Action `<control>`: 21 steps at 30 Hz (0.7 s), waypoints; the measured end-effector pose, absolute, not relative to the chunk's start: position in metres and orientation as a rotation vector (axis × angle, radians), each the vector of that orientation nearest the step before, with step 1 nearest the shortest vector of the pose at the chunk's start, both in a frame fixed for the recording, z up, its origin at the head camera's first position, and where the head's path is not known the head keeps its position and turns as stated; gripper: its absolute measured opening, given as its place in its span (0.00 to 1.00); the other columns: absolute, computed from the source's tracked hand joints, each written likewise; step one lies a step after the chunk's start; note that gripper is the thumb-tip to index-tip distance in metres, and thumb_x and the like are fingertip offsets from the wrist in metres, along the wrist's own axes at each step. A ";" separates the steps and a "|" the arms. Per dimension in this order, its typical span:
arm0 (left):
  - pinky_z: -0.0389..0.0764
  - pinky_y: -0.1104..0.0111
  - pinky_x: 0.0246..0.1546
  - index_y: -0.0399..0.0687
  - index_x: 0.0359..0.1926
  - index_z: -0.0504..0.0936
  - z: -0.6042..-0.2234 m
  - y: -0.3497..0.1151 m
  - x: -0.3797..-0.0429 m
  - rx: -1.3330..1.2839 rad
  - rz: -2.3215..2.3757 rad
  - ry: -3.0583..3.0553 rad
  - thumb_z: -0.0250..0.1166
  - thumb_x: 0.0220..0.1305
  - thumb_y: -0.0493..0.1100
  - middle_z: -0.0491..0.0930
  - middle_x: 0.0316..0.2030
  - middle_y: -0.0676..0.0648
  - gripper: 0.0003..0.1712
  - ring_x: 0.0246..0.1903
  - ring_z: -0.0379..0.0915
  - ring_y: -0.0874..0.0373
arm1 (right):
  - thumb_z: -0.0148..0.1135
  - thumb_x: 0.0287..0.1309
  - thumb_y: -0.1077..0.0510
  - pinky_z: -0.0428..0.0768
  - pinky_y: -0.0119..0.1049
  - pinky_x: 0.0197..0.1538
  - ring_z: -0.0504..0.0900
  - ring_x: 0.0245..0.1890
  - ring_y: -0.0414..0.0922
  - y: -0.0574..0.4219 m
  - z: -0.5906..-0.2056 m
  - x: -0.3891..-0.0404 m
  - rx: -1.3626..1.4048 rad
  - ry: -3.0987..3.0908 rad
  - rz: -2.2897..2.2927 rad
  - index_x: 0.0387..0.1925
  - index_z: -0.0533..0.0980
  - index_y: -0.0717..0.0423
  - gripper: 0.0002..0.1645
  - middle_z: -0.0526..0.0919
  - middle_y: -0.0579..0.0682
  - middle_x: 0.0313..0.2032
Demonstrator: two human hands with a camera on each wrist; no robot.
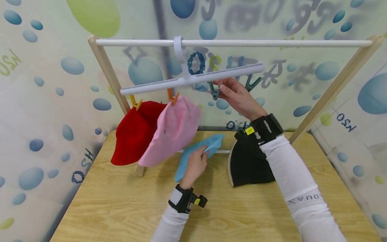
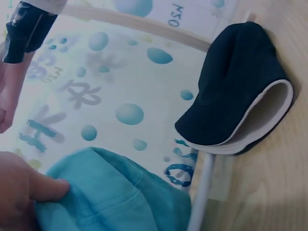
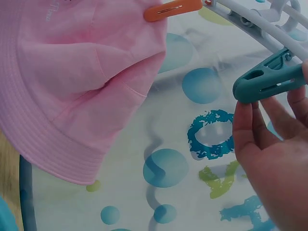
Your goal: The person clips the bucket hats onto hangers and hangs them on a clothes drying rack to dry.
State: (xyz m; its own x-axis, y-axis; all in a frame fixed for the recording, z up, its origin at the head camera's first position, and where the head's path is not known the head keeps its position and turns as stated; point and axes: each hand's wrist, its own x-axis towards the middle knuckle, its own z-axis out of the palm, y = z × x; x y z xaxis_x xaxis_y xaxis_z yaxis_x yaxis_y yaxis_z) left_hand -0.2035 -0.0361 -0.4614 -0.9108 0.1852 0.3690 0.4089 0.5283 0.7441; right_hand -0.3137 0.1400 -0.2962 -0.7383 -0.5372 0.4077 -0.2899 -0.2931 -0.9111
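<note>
My left hand (image 1: pixel 196 165) pinches a light blue hat (image 2: pixel 125 192) by its crown, low in front of the rack, with the thumb showing on the cloth. Higher up, my right hand (image 1: pixel 239 97) grips a dark green clip (image 3: pixel 269 79) beneath the white hanger (image 1: pixel 193 79); its fingertips are at the clip's end. A second green clip (image 1: pixel 252 83) hangs farther right. On the hanger's left half, a yellow clip (image 1: pixel 136 103) holds a red hat (image 1: pixel 139 131) and an orange clip (image 1: pixel 173 98) holds a pink bucket hat (image 1: pixel 173 131).
A black hat (image 1: pixel 249 164) with a pale lining lies on the wooden table (image 1: pixel 121 208) at the right, partly behind my right forearm. The hanger hooks over the rack's white top rod (image 1: pixel 287 43), between wooden legs (image 1: pixel 335 90). A patterned wall stands behind.
</note>
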 end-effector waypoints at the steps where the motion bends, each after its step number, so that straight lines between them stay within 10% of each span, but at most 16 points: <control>1: 0.64 0.69 0.21 0.35 0.47 0.81 -0.459 -0.037 -0.204 -0.498 -1.301 -2.528 0.56 0.68 0.31 0.72 0.22 0.46 0.10 0.16 0.58 0.62 | 0.47 0.72 0.60 0.66 0.40 0.56 0.63 0.61 0.51 0.140 -0.296 -0.314 -1.058 1.750 -2.145 0.41 0.67 0.57 0.03 0.72 0.51 0.55; 6: 0.72 0.64 0.27 0.33 0.53 0.80 -0.448 -0.040 -0.208 -0.496 -1.203 -2.513 0.57 0.67 0.31 0.82 0.37 0.36 0.15 0.22 0.70 0.54 | 0.45 0.73 0.60 0.65 0.41 0.57 0.65 0.60 0.50 0.141 -0.298 -0.314 -1.105 1.753 -2.094 0.43 0.65 0.57 0.04 0.72 0.50 0.52; 14: 0.65 0.61 0.23 0.33 0.44 0.81 -0.426 -0.050 -0.218 -0.496 -1.205 -2.378 0.55 0.67 0.30 0.72 0.19 0.41 0.10 0.15 0.59 0.55 | 0.50 0.71 0.59 0.68 0.42 0.59 0.68 0.61 0.51 0.146 -0.298 -0.316 -1.091 1.766 -2.075 0.64 0.65 0.56 0.23 0.73 0.53 0.57; 21: 0.75 0.56 0.31 0.34 0.51 0.80 -0.409 -0.054 -0.224 -0.519 -1.200 -2.328 0.54 0.69 0.31 0.82 0.33 0.36 0.13 0.19 0.70 0.46 | 0.47 0.72 0.62 0.65 0.45 0.63 0.65 0.61 0.54 0.146 -0.295 -0.318 -1.157 1.817 -1.950 0.67 0.64 0.63 0.24 0.74 0.55 0.58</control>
